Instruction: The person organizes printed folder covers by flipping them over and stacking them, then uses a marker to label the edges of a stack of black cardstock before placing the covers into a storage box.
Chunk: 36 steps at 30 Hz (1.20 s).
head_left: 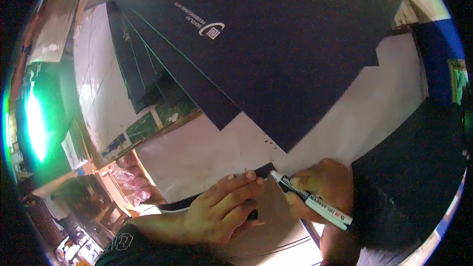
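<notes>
My right hand (318,180) grips a white whiteboard marker (322,207) with dark printing. The marker's pointed end meets, or nearly meets, the corner of a black strip (263,170) by a brown cardboard sheet (276,216). Across this cardboard lies my left hand (229,204), its fingers stretched out and pressed down near the black strip. A small dark thing (253,215) shows beside the fingers of that hand; what it is I cannot make out.
Large dark navy sheets (295,44), the top one with a white printed emblem, lie fanned over the far part of the pale table (197,152). A dark sheet-like surface (404,182) rises at the right. A pink plastic bag (130,182) sits below the table's left side.
</notes>
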Motion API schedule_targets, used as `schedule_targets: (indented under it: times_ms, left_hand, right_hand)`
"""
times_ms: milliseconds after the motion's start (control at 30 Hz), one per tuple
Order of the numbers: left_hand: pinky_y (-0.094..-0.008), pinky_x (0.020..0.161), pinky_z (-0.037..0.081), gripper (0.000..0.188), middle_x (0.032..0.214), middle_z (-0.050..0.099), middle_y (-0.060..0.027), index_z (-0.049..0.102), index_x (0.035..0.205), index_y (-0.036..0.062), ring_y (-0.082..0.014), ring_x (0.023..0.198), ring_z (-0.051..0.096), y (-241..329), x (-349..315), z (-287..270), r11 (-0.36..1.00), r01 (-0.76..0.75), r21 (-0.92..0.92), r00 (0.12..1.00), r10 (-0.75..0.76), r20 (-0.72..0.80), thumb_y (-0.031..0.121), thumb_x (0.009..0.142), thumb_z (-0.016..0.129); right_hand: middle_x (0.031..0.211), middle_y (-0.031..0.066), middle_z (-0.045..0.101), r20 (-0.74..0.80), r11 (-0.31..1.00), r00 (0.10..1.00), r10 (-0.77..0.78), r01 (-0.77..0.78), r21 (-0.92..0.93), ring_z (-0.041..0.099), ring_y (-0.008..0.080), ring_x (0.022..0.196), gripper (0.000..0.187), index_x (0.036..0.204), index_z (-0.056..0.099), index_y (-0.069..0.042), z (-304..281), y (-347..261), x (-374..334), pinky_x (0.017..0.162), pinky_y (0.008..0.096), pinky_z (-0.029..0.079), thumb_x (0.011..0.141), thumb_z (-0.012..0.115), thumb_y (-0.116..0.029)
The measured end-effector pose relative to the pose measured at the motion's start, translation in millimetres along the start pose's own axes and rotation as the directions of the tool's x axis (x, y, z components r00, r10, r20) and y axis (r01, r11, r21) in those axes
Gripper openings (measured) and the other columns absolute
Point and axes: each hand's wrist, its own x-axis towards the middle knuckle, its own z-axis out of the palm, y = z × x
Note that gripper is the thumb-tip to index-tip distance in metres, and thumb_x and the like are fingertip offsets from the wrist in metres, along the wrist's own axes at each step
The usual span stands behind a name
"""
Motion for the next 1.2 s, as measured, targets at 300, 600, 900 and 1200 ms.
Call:
schedule_targets:
  times_ms: [300,600,900,1200]
  left_hand:
    - [-0.0477,0.097,0.045,0.025,0.119,0.057,-0.0209,0.057,0.100,-0.0023,-0.0391,0.118,0.053,12.7,6.1,16.1,0.998,-0.027,0.053,0.985,0.036,-0.169,0.012,0.082,0.067]
    - [-0.0427,0.096,0.043,0.027,0.118,0.060,-0.0155,0.060,0.113,0.0056,-0.0348,0.113,0.055,20.4,-28.2,-27.3,0.995,-0.083,-0.047,0.993,0.078,-0.090,0.021,0.091,0.059]
    - [-0.0395,0.078,0.047,0.029,0.093,0.065,-0.0128,0.062,0.111,0.0059,-0.0287,0.088,0.062,72.0,-71.4,-70.1,0.840,-0.236,-0.488,0.876,0.402,0.267,0.027,0.091,0.063]
    - [-0.0417,0.082,0.044,0.031,0.093,0.061,-0.0130,0.060,0.115,0.0074,-0.0318,0.091,0.058,35.0,-74.6,-136.6,0.827,-0.345,-0.443,0.756,0.525,0.391,0.028,0.091,0.061]
  right_hand:
    - [0.086,0.0115,0.067,-0.583,0.959,0.812,-0.024,0.184,0.217,0.066,0.0302,0.074,0.019,0.090,0.065,-0.009,28.4,14.9,-9.5,0.067,0.0362,0.052,0.072,0.072,-0.013]
    - [0.092,0.0110,0.069,-0.571,0.763,0.667,0.479,0.004,0.646,0.066,0.0143,0.076,0.016,0.100,0.065,-0.004,45.5,-93.5,-139.9,0.064,0.0287,0.053,0.087,0.068,-0.012]
    - [0.080,0.0114,0.067,-0.647,0.568,0.449,0.616,0.316,0.760,0.064,0.0147,0.073,0.015,0.093,0.063,0.004,87.6,-240.4,-198.9,0.064,0.0276,0.051,0.083,0.068,-0.005]
    - [0.078,0.0126,0.068,-0.760,0.899,0.524,0.386,-0.026,0.438,0.066,0.0195,0.066,0.018,0.088,0.069,0.000,79.3,-301.9,-132.7,0.060,0.0300,0.051,0.076,0.075,-0.011]
